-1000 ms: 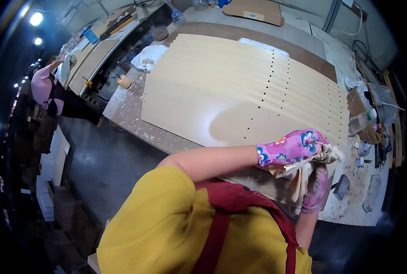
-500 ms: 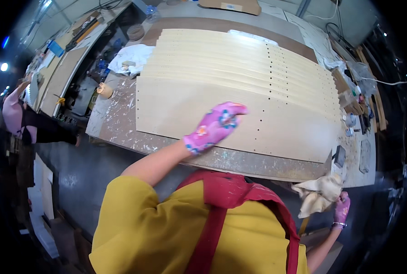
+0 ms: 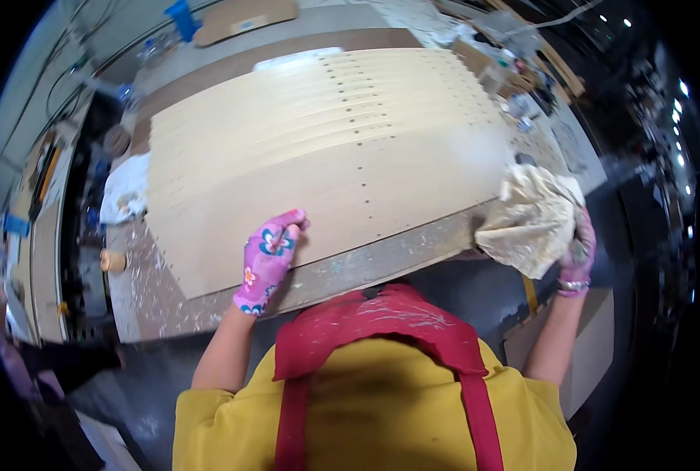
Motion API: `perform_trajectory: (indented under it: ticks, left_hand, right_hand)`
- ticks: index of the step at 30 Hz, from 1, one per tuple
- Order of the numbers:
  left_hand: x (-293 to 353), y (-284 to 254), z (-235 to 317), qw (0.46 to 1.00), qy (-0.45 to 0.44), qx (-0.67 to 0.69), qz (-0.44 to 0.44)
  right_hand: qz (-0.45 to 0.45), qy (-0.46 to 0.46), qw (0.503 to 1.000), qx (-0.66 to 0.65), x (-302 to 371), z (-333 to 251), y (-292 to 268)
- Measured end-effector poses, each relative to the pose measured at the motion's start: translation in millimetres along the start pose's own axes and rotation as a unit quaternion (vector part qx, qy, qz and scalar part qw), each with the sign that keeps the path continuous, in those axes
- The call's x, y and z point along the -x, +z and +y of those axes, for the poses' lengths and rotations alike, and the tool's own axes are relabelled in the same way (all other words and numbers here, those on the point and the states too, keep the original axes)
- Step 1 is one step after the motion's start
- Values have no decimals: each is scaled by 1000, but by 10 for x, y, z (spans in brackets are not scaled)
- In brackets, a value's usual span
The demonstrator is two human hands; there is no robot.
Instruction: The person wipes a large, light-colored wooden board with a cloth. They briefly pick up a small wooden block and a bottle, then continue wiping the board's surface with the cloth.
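My right hand [image 3: 579, 250], in a pink glove, grips a crumpled cream cloth [image 3: 532, 224] beside the table's right front corner. The cloth hangs over the corner, hiding part of it. My left hand [image 3: 268, 263], in a pink flowered glove, is over the front edge of the nearest board. Its fingers are curled in; whether they hold anything is hidden. Several pale wooden boards [image 3: 287, 196] lie overlapped like steps on the table, with small dark holes in rows across them. A white-streaked brown work table [image 3: 366, 271] carries them.
Left of the boards lie a white cloth [image 3: 126, 192] and a tan roll [image 3: 113, 261]. A brown tape roll [image 3: 116, 140] stands farther back. Clutter with a cardboard box [image 3: 475, 63] fills the far right. Another person [image 3: 32, 369] is at the left edge.
My right hand has raised the cloth up to the table corner. My left hand has drawn back from over the board toward its front edge. The view has swung to the right.
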State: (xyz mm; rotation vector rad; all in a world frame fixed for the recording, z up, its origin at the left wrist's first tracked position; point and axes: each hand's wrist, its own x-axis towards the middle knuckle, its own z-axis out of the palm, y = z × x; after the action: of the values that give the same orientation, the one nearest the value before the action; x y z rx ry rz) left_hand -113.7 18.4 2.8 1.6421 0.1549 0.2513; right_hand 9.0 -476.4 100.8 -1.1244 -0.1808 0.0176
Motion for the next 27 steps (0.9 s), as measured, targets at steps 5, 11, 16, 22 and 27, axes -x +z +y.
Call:
perform_trajectory:
  ticks: [5, 11, 16, 22, 27]
  left_hand:
    - [-177, 956, 162, 966, -61, 131, -215]
    - [-521, 1574, 407, 907, -166, 205, -329]
    - [-932, 1803, 470, 866, -215, 263, -366]
    - [-1164, 2430, 833, 802, -282, 376, -369]
    - [-1376, 3089, 950, 918, 52, 226, -320]
  right_hand:
    - [-66, 104, 974, -187, 81, 645, 555]
    - [18, 152, 969, -195, 240, 887, 528]
    - [53, 170, 981, -73, 397, 927, -61]
    - [22, 140, 980, -142, 98, 753, -385]
    - [-58, 299, 922, -240, -42, 1248, -892]
